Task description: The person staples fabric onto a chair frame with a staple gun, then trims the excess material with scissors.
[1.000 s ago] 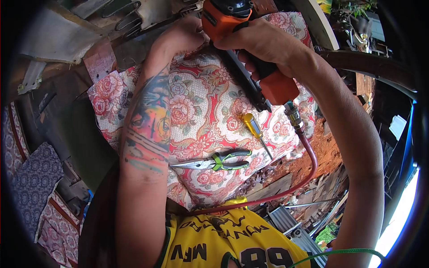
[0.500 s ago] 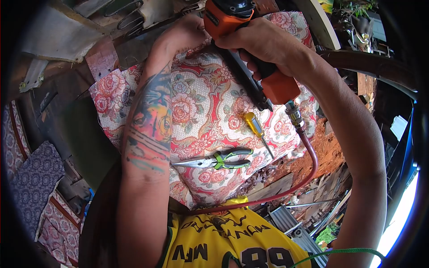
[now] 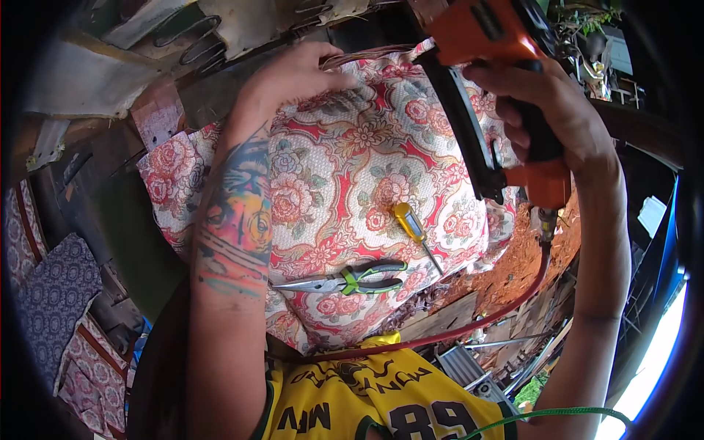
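My right hand [image 3: 546, 103] is wrapped round the grip of an orange and black pneumatic staple gun [image 3: 484, 37], raised at the upper right of the upholstered piece. A red air hose [image 3: 524, 293] runs from the base of its grip. At the far edge of the red and cream floral fabric [image 3: 381, 198], my left hand [image 3: 297, 77] lies with thumb and fingers apart, touching the cloth. A yellow-handled screwdriver [image 3: 409, 222] and long-nose pliers [image 3: 367, 279] with green and black handles rest on the fabric nearer my body.
Bare wooden framing with wire springs [image 3: 202, 44] lies beyond the far edge. At the left are patterned cloth pieces [image 3: 62, 301]. Reddish soil [image 3: 506, 264] and scattered boards show at the right, near a metal ladder-like piece [image 3: 466, 370]. A green cord [image 3: 557, 412] crosses the lower right.
The staple gun has moved right, away from my left hand, with the hose following. My left hand's fingers have spread. The view has shifted slightly.
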### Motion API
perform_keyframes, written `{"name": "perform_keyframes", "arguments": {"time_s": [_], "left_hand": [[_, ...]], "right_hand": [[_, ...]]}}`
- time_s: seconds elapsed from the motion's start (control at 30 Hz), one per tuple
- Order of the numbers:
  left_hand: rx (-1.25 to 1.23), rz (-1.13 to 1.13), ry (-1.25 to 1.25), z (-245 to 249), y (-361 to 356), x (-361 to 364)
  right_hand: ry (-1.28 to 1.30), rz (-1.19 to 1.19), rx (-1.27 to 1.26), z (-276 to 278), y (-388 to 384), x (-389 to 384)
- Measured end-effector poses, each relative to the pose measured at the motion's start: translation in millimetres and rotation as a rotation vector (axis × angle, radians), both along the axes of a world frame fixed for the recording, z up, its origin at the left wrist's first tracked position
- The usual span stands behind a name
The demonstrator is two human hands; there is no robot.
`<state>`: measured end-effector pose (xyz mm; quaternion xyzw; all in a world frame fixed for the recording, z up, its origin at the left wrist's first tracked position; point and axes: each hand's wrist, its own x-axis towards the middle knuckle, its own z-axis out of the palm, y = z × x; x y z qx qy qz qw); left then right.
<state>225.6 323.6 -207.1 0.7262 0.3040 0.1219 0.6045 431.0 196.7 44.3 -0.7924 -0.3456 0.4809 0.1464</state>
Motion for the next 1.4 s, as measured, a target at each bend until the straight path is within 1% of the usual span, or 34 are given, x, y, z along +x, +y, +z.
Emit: {"name": "perform_keyframes", "arguments": {"time_s": [0.03,0.1,0.13,0.2,0.23,0.3,0.33,0.4,0.43,0.5,0.53,0.6,0.73,0.8,0.83,0.87,0.93,0.97,1.0,1.03,1.07,1.13,1.17,1.27,1.4], "left_hand": [[0.003,0.0,0.001,-3.3,1.7,0.7],[0.198,-0.048,0.113,-6.6,4.2,2.4],[0.202,-0.048,0.115,-3.6,5.9,3.2],[-0.031,0.008,0.187,7.1,9.1,5.3],[-0.026,0.005,0.188,12.4,10.5,9.1],[0.048,-0.082,0.333,21.4,11.3,20.8],[0.051,-0.08,0.334,22.7,8.9,28.6],[0.325,-0.055,0.292,21.9,4.5,44.5],[0.327,-0.056,0.29,19.7,6.9,47.8],[0.277,-0.155,0.326,17.0,13.9,55.0],[0.276,-0.157,0.322,14.5,13.4,55.5],[0.383,-0.119,0.305,13.2,10.5,52.9],[0.359,-0.173,0.333,21.0,3.3,49.7],[0.475,-0.137,0.411,24.4,-8.3,48.7],[0.469,-0.188,0.423,25.8,-9.5,47.5],[0.471,-0.187,0.422,24.6,-9.5,46.6],[0.493,-0.153,0.385,15.0,-9.6,47.8],[0.493,-0.151,0.382,9.4,-8.3,47.3],[0.481,-0.13,0.291,1.5,-6.1,45.3],[0.47,-0.108,0.201,-2.2,-2.3,43.9],[0.47,-0.108,0.196,-5.7,4.3,44.0],[0.243,-0.171,0.11,-10.6,16.1,44.4],[0.3,-0.157,0.026,-18.4,14.3,44.8],[0.365,-0.13,-0.049,-12.0,9.3,40.9],[0.33,-0.146,-0.071,-11.0,11.9,40.9]], "right_hand": [[-0.01,-0.028,-0.003,3.5,-5.6,2.9],[-0.013,-0.076,-0.005,5.3,-18.6,3.4],[-0.018,-0.124,-0.008,3.8,-24.1,6.2],[-0.038,-0.114,-0.008,-4.8,-35.3,15.4],[-0.042,-0.106,-0.004,-7.3,-39.1,16.7],[-0.035,-0.107,0.002,-14.7,-45.3,21.4],[-0.034,-0.105,0.005,-17.2,-46.7,22.3],[-0.014,-0.113,-0.009,-20.8,-48.7,22.1],[0.004,-0.097,0.013,-22.8,-50.0,23.4],[-0.014,-0.091,0.017,-26.9,-52.4,22.5],[-0.028,-0.083,0.015,-28.1,-53.0,20.8],[-0.031,-0.089,0.03,-28.2,-53.1,18.8],[-0.045,-0.054,0.011,-24.1,-51.3,23.3],[-0.044,-0.032,0.008,-18.9,-43.5,20.6],[-0.056,-0.021,0.023,-14.8,-38.5,15.6],[-0.069,-0.012,0.041,-11.1,-33.1,10.8],[-0.073,-0.008,0.045,-11.1,-20.8,5.3],[-0.064,0.048,0.044,-13.1,-13.7,5.6],[-0.054,0.103,0.04,-15.0,-8.0,4.2],[-0.07,0.062,0.017,-17.5,-1.6,-3.4],[-0.075,0.062,0.016,-21.5,4.1,-5.3],[-0.011,0.105,-0.005,-32.1,14.2,-5.6],[0.025,0.086,0.011,-35.0,17.7,-7.6],[0.043,0.044,-0.003,-45.1,24.9,-16.0],[0.038,0.042,-0.07,-50.1,31.2,-16.3]]}}
